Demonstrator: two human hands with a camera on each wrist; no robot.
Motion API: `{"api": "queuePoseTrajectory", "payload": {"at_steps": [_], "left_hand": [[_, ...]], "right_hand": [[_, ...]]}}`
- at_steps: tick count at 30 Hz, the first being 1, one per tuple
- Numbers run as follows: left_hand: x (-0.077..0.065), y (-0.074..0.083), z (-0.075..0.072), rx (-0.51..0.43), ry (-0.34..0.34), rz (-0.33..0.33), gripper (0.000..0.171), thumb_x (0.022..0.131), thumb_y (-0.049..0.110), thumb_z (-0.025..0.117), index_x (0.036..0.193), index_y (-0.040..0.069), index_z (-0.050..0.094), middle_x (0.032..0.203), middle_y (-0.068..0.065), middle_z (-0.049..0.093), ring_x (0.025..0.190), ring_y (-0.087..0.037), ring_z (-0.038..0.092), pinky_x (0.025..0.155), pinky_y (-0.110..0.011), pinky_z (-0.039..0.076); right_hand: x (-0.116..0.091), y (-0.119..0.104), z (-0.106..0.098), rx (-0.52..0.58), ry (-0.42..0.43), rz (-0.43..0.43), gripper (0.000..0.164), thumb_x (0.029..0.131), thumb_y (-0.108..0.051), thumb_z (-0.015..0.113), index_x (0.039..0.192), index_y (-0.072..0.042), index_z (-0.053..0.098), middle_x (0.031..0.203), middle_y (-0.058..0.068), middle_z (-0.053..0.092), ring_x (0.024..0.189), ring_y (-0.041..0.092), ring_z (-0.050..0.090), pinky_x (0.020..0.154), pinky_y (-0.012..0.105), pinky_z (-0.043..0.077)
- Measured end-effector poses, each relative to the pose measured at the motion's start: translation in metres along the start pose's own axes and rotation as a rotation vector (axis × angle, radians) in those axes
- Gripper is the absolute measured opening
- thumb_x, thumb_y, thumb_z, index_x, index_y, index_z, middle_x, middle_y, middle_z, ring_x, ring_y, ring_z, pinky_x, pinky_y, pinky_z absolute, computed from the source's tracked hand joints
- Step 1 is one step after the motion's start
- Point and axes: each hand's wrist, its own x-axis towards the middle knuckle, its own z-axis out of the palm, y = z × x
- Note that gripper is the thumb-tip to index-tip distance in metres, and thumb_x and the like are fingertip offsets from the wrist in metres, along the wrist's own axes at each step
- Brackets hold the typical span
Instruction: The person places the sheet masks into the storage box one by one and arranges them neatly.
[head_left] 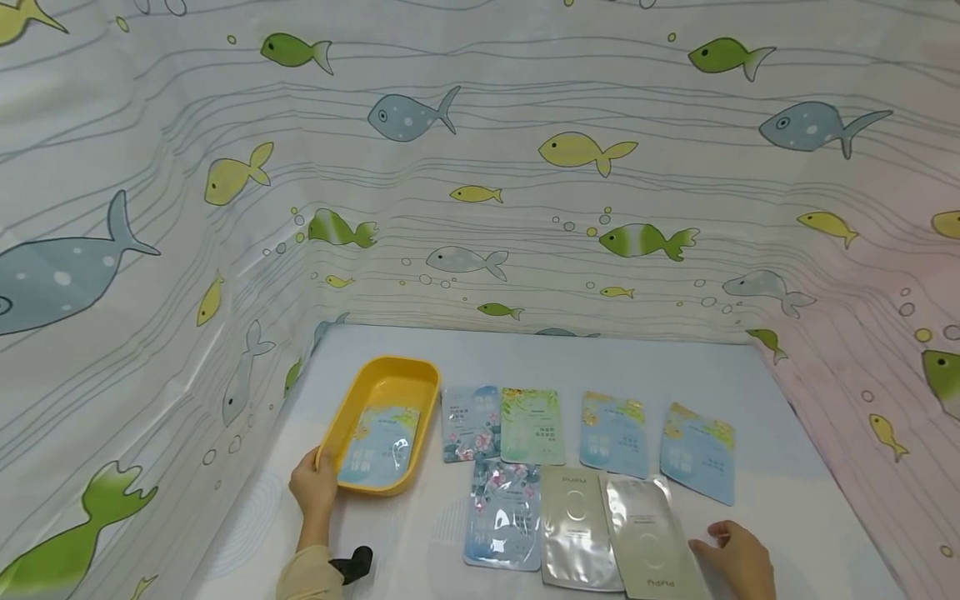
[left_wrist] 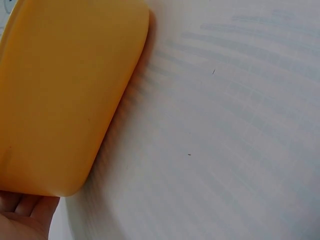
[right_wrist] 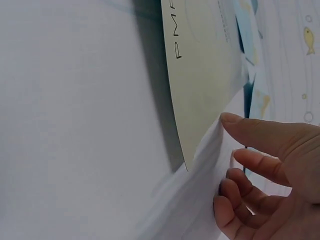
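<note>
My left hand [head_left: 313, 485] grips the near left corner of a yellow plastic tray [head_left: 430, 392], with a light blue sheet mask packet [head_left: 381, 446] lying inside. In the left wrist view, the outer side of the tray [left_wrist: 70, 100] fills the left part, and the fingers [left_wrist: 32, 207] are at its lower edge. Over at the right, my right hand [head_left: 738, 560] is beside a silver-beige mask packet [head_left: 651, 533], its fingers loosely bent and holding nothing. The right wrist view has the thumb [right_wrist: 260, 132] near the end of that packet [right_wrist: 205, 100].
Another silver-beige packet [head_left: 577, 533] and a blue floral one [head_left: 504, 521] lie in the near row. Behind are a floral packet [head_left: 468, 421], a green one [head_left: 532, 425] and two light blue ones [head_left: 613, 433]. A fish-patterned curtain [head_left: 480, 233] surrounds the white table [head_left: 600, 358].
</note>
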Motion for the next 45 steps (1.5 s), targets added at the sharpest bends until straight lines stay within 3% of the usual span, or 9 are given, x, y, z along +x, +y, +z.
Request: {"api": "queuePoseTrajectory", "payload": {"at_steps": [3,8,17,28,37,45], "left_hand": [[0.001,0.0,-0.001,-0.011,0.0,0.004,0.028,0.09,0.001,0.049,0.107,-0.018,0.059,0.105,-0.036,0.06,0.102,-0.05,0.056,0.088,-0.056,0.044],[0.001,0.0,-0.001,-0.01,-0.001,0.005,0.027,0.09,0.001,0.049,0.107,-0.017,0.059,0.105,-0.036,0.06,0.102,-0.05,0.056,0.088,-0.055,0.044],[-0.001,0.001,-0.001,-0.007,-0.004,0.003,0.027,0.09,0.001,0.05,0.108,-0.017,0.06,0.105,-0.036,0.06,0.1,-0.051,0.057,0.085,-0.056,0.045],[-0.001,0.003,-0.001,-0.012,-0.006,-0.015,0.028,0.091,0.002,0.049,0.109,-0.017,0.059,0.106,-0.036,0.059,0.101,-0.05,0.057,0.086,-0.056,0.046],[-0.002,0.0,0.0,-0.015,0.004,-0.009,0.027,0.091,0.002,0.05,0.108,-0.017,0.06,0.105,-0.035,0.06,0.1,-0.049,0.057,0.086,-0.055,0.045],[-0.002,0.001,0.001,-0.011,0.005,-0.002,0.027,0.091,0.001,0.049,0.107,-0.018,0.059,0.105,-0.036,0.06,0.1,-0.05,0.057,0.086,-0.056,0.045]], "right_hand": [[-0.001,0.0,0.004,0.031,-0.028,0.018,0.044,0.078,-0.023,0.073,0.099,0.012,0.054,0.085,0.023,0.059,0.078,0.032,0.056,0.073,0.049,0.047],[-0.001,-0.004,0.011,0.067,-0.054,-0.036,0.044,0.078,-0.026,0.073,0.098,0.011,0.056,0.08,0.016,0.06,0.073,0.025,0.056,0.068,0.042,0.047],[-0.007,-0.018,0.014,0.101,-0.041,-0.112,0.04,0.072,-0.022,0.076,0.09,0.01,0.06,0.076,0.012,0.063,0.07,0.025,0.059,0.067,0.046,0.049],[-0.022,-0.039,0.017,0.055,0.038,0.02,0.035,0.072,-0.014,0.075,0.086,0.013,0.058,0.073,0.02,0.061,0.068,0.033,0.058,0.064,0.049,0.047],[-0.022,-0.042,0.021,0.071,0.061,0.116,0.049,0.071,-0.014,0.077,0.097,0.019,0.052,0.078,0.027,0.059,0.071,0.038,0.058,0.067,0.051,0.048],[-0.019,-0.039,0.019,0.058,0.056,0.085,0.051,0.067,-0.016,0.082,0.093,0.018,0.054,0.082,0.029,0.059,0.076,0.04,0.058,0.07,0.049,0.048]]}}
